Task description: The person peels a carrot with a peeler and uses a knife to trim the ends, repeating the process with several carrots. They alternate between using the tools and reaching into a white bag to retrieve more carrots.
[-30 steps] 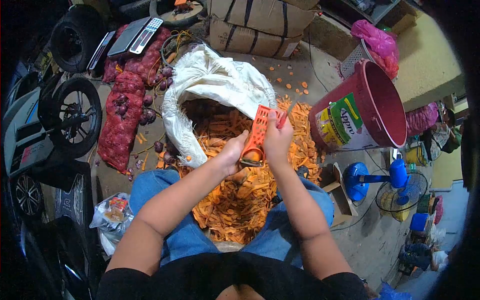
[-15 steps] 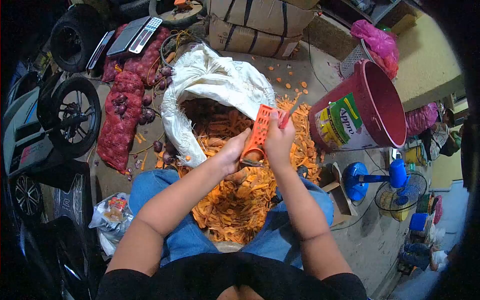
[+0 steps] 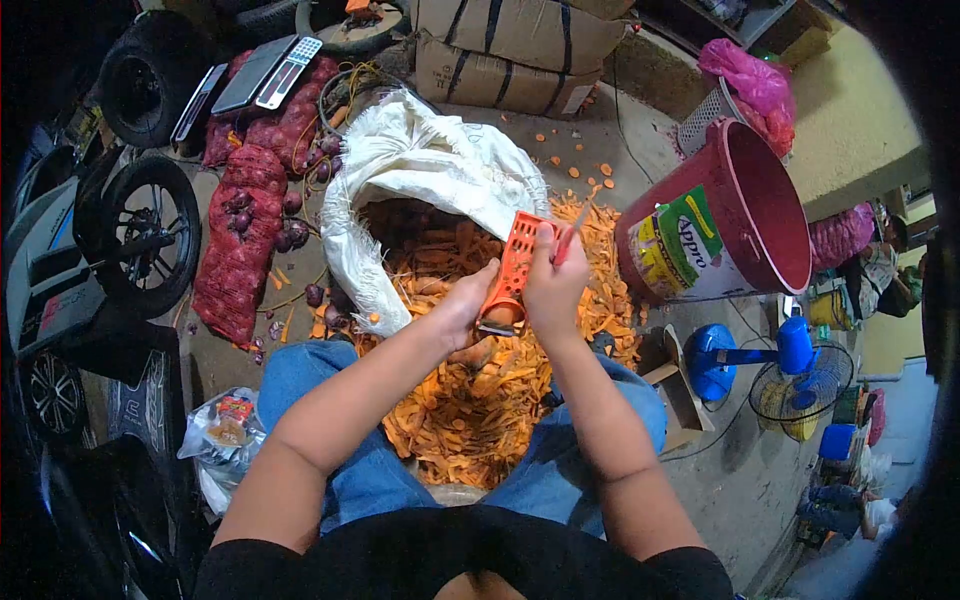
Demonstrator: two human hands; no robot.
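My left hand [image 3: 468,306] is closed along the left edge of an orange plastic peeler [image 3: 519,255] with rows of holes and a metal blade at its near end. Something brownish-orange, apparently a carrot, shows in the peeler's opening; its extent is hidden. My right hand [image 3: 555,290] is closed round a small red-handled knife [image 3: 565,243], blade pointing away, its thumb against the peeler's right side. Both hands are held above a heap of orange carrot peelings [image 3: 470,415] between my knees. Just beyond them, an open white woven sack [image 3: 440,160] has carrots and peelings at its mouth.
To the right stand a dark red bucket [image 3: 700,215] and a blue fan [image 3: 765,358]. Mesh bags of red onions [image 3: 238,245] lie left, with a scale [image 3: 270,75] on top. Taped cartons [image 3: 510,70] stand behind; a motorcycle wheel [image 3: 150,235] is at far left.
The knife in my right hand has tilted more upright, and the peeler's near end is turned slightly, showing more of its opening. Both hands stay in nearly the same place.
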